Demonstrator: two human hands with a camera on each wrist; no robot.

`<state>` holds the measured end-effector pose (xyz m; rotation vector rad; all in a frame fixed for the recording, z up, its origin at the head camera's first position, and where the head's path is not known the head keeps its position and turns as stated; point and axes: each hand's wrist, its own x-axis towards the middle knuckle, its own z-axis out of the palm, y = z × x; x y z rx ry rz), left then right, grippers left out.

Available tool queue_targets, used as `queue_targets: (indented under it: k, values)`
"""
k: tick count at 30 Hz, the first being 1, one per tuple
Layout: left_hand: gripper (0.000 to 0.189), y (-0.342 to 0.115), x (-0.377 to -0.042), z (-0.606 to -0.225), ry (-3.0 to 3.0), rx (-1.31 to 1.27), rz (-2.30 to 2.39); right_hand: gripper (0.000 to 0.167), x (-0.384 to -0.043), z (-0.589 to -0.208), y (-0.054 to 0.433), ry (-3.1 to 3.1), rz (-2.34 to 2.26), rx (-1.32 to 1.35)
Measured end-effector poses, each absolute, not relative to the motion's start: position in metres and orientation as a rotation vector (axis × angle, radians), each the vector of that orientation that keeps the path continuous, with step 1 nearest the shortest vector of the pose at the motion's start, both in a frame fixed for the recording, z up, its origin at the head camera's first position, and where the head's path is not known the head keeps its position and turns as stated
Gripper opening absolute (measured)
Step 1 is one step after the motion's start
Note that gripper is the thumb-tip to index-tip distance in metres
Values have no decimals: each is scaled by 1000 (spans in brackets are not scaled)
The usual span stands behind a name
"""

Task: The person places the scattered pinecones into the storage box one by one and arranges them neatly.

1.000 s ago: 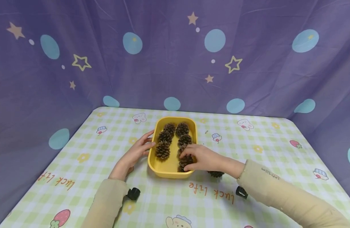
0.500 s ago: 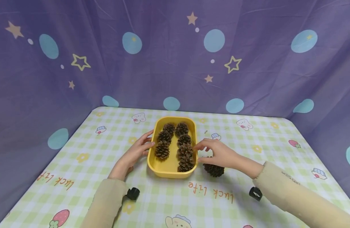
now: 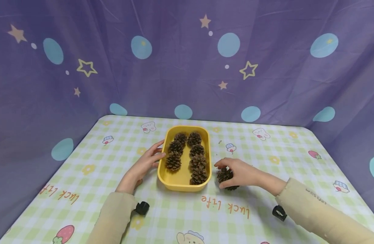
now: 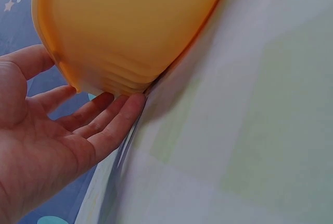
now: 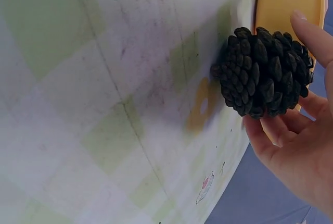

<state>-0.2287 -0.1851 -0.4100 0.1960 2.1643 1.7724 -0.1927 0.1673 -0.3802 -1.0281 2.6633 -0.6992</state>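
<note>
A yellow plastic box stands mid-table, with several brown pine cones lined along its two long sides. Beside its left wall, my left hand has extended fingers and touches the outside. In the left wrist view, those fingertips meet the box's lower end. To the right of the box, a single pine cone rests on the table. My right hand reaches over it, fingers spread around it. The right wrist view shows the fingers at the pine cone and the thumb slightly apart from it.
A green-and-white checked cloth printed with cartoon figures covers the table. Behind it hangs a purple curtain with stars and blue ovals. Black wrist straps show under both sleeves.
My right hand has drawn back from the box's right side and moved over to the pine cone outside it. The left hand and the box have stayed in place.
</note>
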Motion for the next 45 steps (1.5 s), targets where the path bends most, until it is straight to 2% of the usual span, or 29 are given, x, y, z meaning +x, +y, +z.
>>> queue_targets:
  k: [11, 17, 27, 36, 45]
  values:
    - [59, -184, -229, -408, 2150, 201, 1769, 55, -193, -380, 169, 2677, -685, -1050]
    - [60, -182, -220, -394, 2139, 198, 1761, 49, -195, -374, 170, 2703, -698, -1070]
    - [59, -179, -214, -384, 2146, 183, 1747, 47, -197, -357, 167, 2773, -671, -1112]
    - [59, -179, -214, -385, 2135, 190, 1756, 54, -198, -338, 160, 2793, -742, -1155]
    - [60, -179, -215, -385, 2145, 187, 1755, 49, -198, -321, 140, 2822, -786, -1227]
